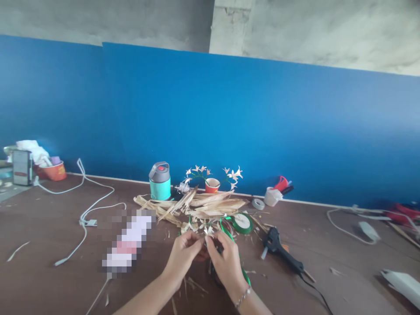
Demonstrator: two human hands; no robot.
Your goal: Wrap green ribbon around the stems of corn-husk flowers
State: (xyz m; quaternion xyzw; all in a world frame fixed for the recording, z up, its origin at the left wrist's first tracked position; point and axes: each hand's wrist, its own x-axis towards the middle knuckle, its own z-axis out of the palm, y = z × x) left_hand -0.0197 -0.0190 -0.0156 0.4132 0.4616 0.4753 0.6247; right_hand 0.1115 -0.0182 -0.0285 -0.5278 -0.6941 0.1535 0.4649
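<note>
Head view: we have the white flower (208,230) at the fingertips, over the middle of the table (49,288), nearer us than the dry husks (218,203) that lie toward the table's back edge. The left hand (184,253) and right hand (226,256) both have thumb and forefinger pinched together at the flower's base; what lies between the tips is hidden, so we cannot tell which hand bears more of the hold. For work this fine, we would do well to grip low, under the petals, since they look thin and likely to crease or tear. One hand is best used as a steady clamp while the other makes small turns, with both wrists low for support. We should mind the green ribbon (246,276), which passes behind the right hand; slack there could snag on the bracelet (243,297). The glue gun (285,251) lies toward the table's right side, where a swinging right arm might knock it. We can judge the petal spread against the flower sprays (234,175) at the paper cup (212,189) by the back edge.
</note>
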